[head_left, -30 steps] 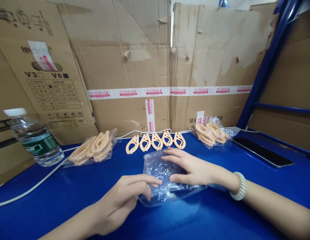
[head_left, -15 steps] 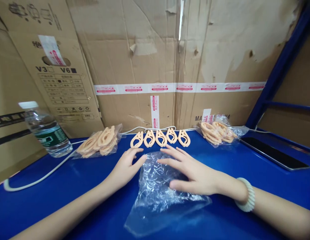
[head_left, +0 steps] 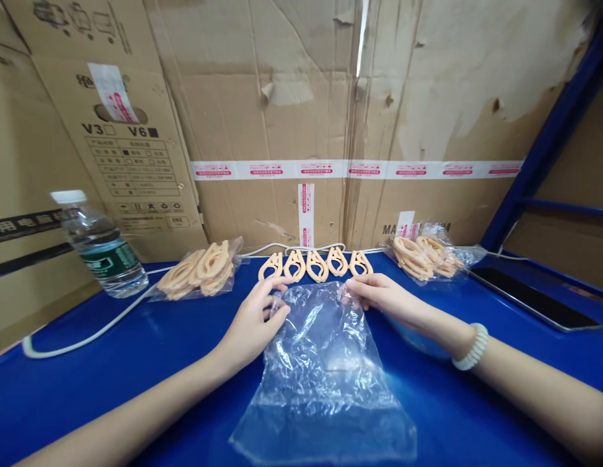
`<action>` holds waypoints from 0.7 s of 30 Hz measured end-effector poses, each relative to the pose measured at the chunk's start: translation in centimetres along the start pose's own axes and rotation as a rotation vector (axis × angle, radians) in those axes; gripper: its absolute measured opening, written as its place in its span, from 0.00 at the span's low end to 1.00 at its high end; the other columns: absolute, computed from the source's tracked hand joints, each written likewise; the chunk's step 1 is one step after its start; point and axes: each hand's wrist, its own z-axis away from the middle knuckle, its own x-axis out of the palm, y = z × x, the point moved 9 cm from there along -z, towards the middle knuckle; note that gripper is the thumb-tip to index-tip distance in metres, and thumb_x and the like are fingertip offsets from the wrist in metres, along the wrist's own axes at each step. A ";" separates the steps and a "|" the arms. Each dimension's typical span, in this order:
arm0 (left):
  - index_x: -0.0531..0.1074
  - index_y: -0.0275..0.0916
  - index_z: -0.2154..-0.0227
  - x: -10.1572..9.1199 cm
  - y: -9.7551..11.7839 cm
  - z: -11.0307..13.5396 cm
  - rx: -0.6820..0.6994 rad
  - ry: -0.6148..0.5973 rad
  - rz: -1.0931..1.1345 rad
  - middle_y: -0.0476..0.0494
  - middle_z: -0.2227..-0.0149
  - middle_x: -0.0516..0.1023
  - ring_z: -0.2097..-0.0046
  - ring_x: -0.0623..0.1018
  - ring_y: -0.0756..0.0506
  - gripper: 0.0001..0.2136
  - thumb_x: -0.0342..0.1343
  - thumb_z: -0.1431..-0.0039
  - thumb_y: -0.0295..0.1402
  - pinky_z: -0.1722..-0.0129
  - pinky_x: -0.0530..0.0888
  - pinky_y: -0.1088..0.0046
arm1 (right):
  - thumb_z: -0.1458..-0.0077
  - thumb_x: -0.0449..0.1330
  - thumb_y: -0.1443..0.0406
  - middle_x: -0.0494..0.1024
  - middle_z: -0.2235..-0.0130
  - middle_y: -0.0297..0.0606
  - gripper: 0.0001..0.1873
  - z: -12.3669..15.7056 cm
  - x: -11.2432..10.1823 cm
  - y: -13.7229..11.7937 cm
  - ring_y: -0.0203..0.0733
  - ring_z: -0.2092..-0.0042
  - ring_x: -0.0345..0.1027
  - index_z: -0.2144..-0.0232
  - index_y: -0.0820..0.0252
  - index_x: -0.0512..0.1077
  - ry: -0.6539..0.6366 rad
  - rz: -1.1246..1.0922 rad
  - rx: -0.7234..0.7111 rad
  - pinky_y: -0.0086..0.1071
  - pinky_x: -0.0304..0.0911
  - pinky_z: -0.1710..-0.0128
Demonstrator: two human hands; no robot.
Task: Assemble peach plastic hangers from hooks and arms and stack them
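Note:
A clear plastic bag [head_left: 325, 357] lies spread out on the blue table [head_left: 194, 363], its wide end towards me. My left hand [head_left: 257, 314] has its thumb and fingers around the bag's far left corner. At the far right corner, my right hand [head_left: 374, 292] pinches the film between thumb and fingers. Just beyond the bag, several beige drop-shaped pieces, like folded travel hangers [head_left: 317, 266], stand side by side in a row. Neither hand touches them.
Bagged beige hangers [head_left: 204, 269] lie at the left, and another filled bag [head_left: 422, 256] at the right. A water bottle [head_left: 106, 253] stands far left beside a white cable [head_left: 87, 344]. A black phone [head_left: 529, 298] lies at right. Cardboard [head_left: 262, 123] walls the back.
My right hand has gone from spread fingers above the bag to pinching its far right corner. My left fingers have closed at the left corner. The bag now lies flatter and more spread out.

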 end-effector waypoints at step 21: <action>0.79 0.34 0.66 -0.8 -1.9 0.0 -0.345 0.081 0.496 0.40 0.65 0.79 0.64 0.76 0.46 0.16 0.67 0.53 0.42 0.63 0.75 0.73 | 0.60 0.68 0.48 0.73 0.75 0.34 0.22 0.5 -1.9 0.5 0.33 0.74 0.64 0.74 0.62 0.74 0.249 -0.232 0.020 0.28 0.60 0.75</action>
